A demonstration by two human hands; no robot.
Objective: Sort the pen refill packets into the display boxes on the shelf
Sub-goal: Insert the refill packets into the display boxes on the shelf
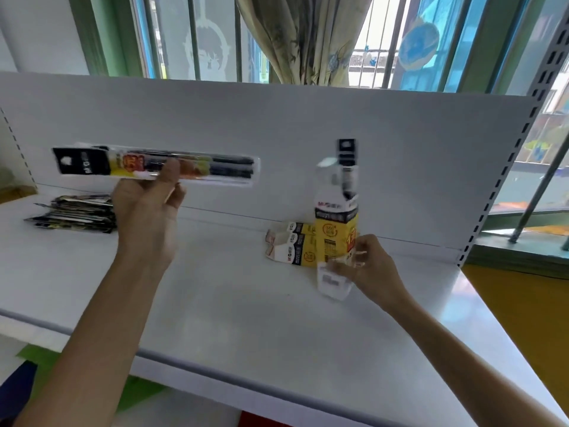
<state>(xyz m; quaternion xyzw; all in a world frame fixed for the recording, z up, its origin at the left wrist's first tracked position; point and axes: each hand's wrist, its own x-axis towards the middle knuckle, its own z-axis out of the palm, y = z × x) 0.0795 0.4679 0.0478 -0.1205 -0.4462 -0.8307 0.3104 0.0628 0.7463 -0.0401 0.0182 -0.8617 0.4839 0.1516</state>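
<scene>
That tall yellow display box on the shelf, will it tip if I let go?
Probably tippy: the display box stands tall on a narrow base, with a packet poking out its top. It looks like thin card, so likely light and easily nudged. The right hand grips it low down.

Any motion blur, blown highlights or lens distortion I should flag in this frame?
Head view: motion blur smears the refill packet in the left hand and the right hand at the upright display box; window daylight is blown out; the wide-angle lens bows the shelf edge.
</scene>
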